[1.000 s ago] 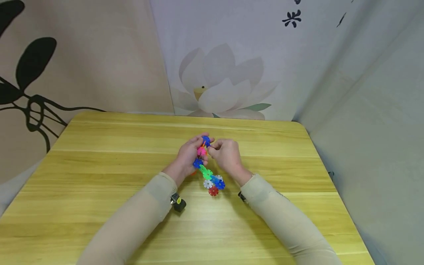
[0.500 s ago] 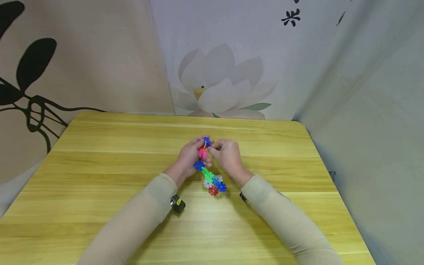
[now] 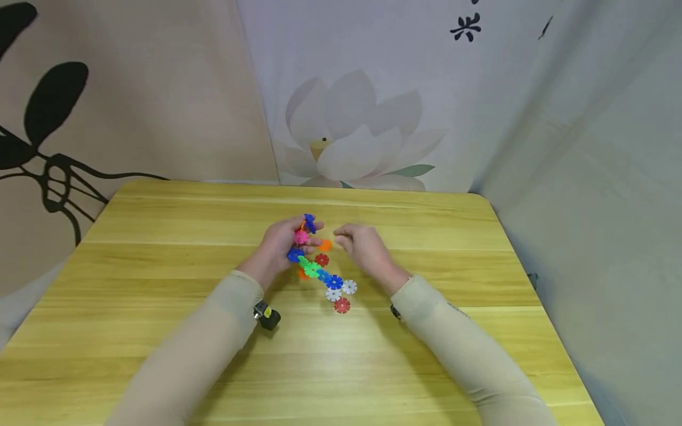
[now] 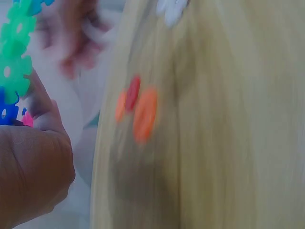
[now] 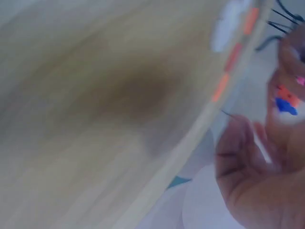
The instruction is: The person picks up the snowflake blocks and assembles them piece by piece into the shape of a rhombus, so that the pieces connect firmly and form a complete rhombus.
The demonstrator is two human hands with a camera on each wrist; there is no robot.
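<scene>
- Head: left grip [image 3: 274,247] holds the chain [image 3: 312,270], which trails to its right.
- Right grip [image 3: 366,248] narrow, apart from the chain; cannot tell if it pinches anything.
- Between the grips, 1 red disc [image 3: 322,260] on the counter [image 3: 160,307].
- Left wrist: 2 orange discs [image 4: 145,114], blurred, right of left grip.
- Right wrist: chain partly visible beyond right grip.

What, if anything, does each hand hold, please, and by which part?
The left hand holds a multicoloured chain of notched plastic discs by its far end, near the pink disc. Whether the right hand pinches anything cannot be told.
</scene>
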